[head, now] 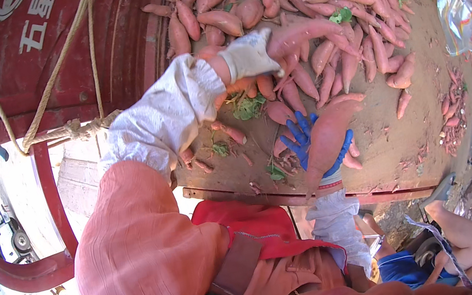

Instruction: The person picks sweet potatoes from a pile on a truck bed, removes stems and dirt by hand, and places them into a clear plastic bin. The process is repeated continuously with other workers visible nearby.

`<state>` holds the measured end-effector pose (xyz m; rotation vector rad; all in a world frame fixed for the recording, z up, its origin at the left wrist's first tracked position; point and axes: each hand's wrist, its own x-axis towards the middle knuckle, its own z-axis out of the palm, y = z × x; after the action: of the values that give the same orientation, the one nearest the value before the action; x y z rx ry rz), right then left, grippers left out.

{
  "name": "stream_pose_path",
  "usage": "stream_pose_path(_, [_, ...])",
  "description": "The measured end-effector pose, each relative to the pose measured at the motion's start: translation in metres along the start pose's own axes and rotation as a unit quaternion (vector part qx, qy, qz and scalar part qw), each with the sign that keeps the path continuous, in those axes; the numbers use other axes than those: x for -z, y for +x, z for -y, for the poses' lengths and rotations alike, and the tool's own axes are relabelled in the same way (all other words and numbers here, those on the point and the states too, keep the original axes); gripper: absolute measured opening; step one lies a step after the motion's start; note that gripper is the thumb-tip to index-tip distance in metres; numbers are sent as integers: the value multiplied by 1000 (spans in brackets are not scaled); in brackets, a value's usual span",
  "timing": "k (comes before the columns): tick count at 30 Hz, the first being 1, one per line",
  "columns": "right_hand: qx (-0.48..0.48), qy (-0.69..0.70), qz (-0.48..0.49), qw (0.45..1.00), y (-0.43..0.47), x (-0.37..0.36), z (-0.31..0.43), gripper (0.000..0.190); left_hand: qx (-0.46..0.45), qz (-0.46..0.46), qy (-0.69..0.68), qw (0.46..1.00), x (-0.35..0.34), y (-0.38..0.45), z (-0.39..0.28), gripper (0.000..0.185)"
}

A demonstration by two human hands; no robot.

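Observation:
My left hand [252, 55], in a white glove below a white sleeve cover, grips the near end of a long sweet potato [308, 33] at the pile's edge; its fingertips are mostly hidden. Nearer my body, my right hand [323, 146] wears a blue-palmed glove, palm up. A large sweet potato [330, 133] lies across that palm, between the spread fingers and the thumb. Beyond both hands is a heap of sweet potatoes [221, 22] with green leaves [340, 15] among them. Smaller roots [228, 132] and leaves lie between my hands and the near edge.
The heap lies on a flat, dirty truck bed [387, 144] with a red metal side [113, 41]. Ropes [53, 80] hang at the left. Root scraps [452, 114] and crumpled clear plastic [469, 21] are at the right. Another person's bent leg [459, 231] shows at the lower right.

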<state>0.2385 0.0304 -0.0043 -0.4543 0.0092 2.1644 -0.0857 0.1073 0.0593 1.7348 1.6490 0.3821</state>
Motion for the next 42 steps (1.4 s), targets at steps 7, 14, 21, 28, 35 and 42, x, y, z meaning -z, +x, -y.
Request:
stream_pose_path(7, [3,-4,24,1000,27,-21,8,66,-182,-116,158,964,-3,-36,-63,45])
stream_pose_path(14, [10,17,-18,1000,6,-7,-10,69,129,-317,278,898,102,131,64,86])
stream_pose_path(21, [46,17,-52,997,-20,-2,-12,72,58,-253,89,962,75,103,66,82])
stream_pose_path(28, [62,-47,-93,993,-53,-13,-15,75,103,106,-635,758,-81,-104,-89,74])
stream_pose_path(35, [59,73,-17,995,-159,9,-21,61,149,268,-623,719,-151,-192,-130,72])
stream_pose_path(42, [172,51,-156,971,-262,-16,-12,60,233,363,-592,680,-190,-220,-172,77])
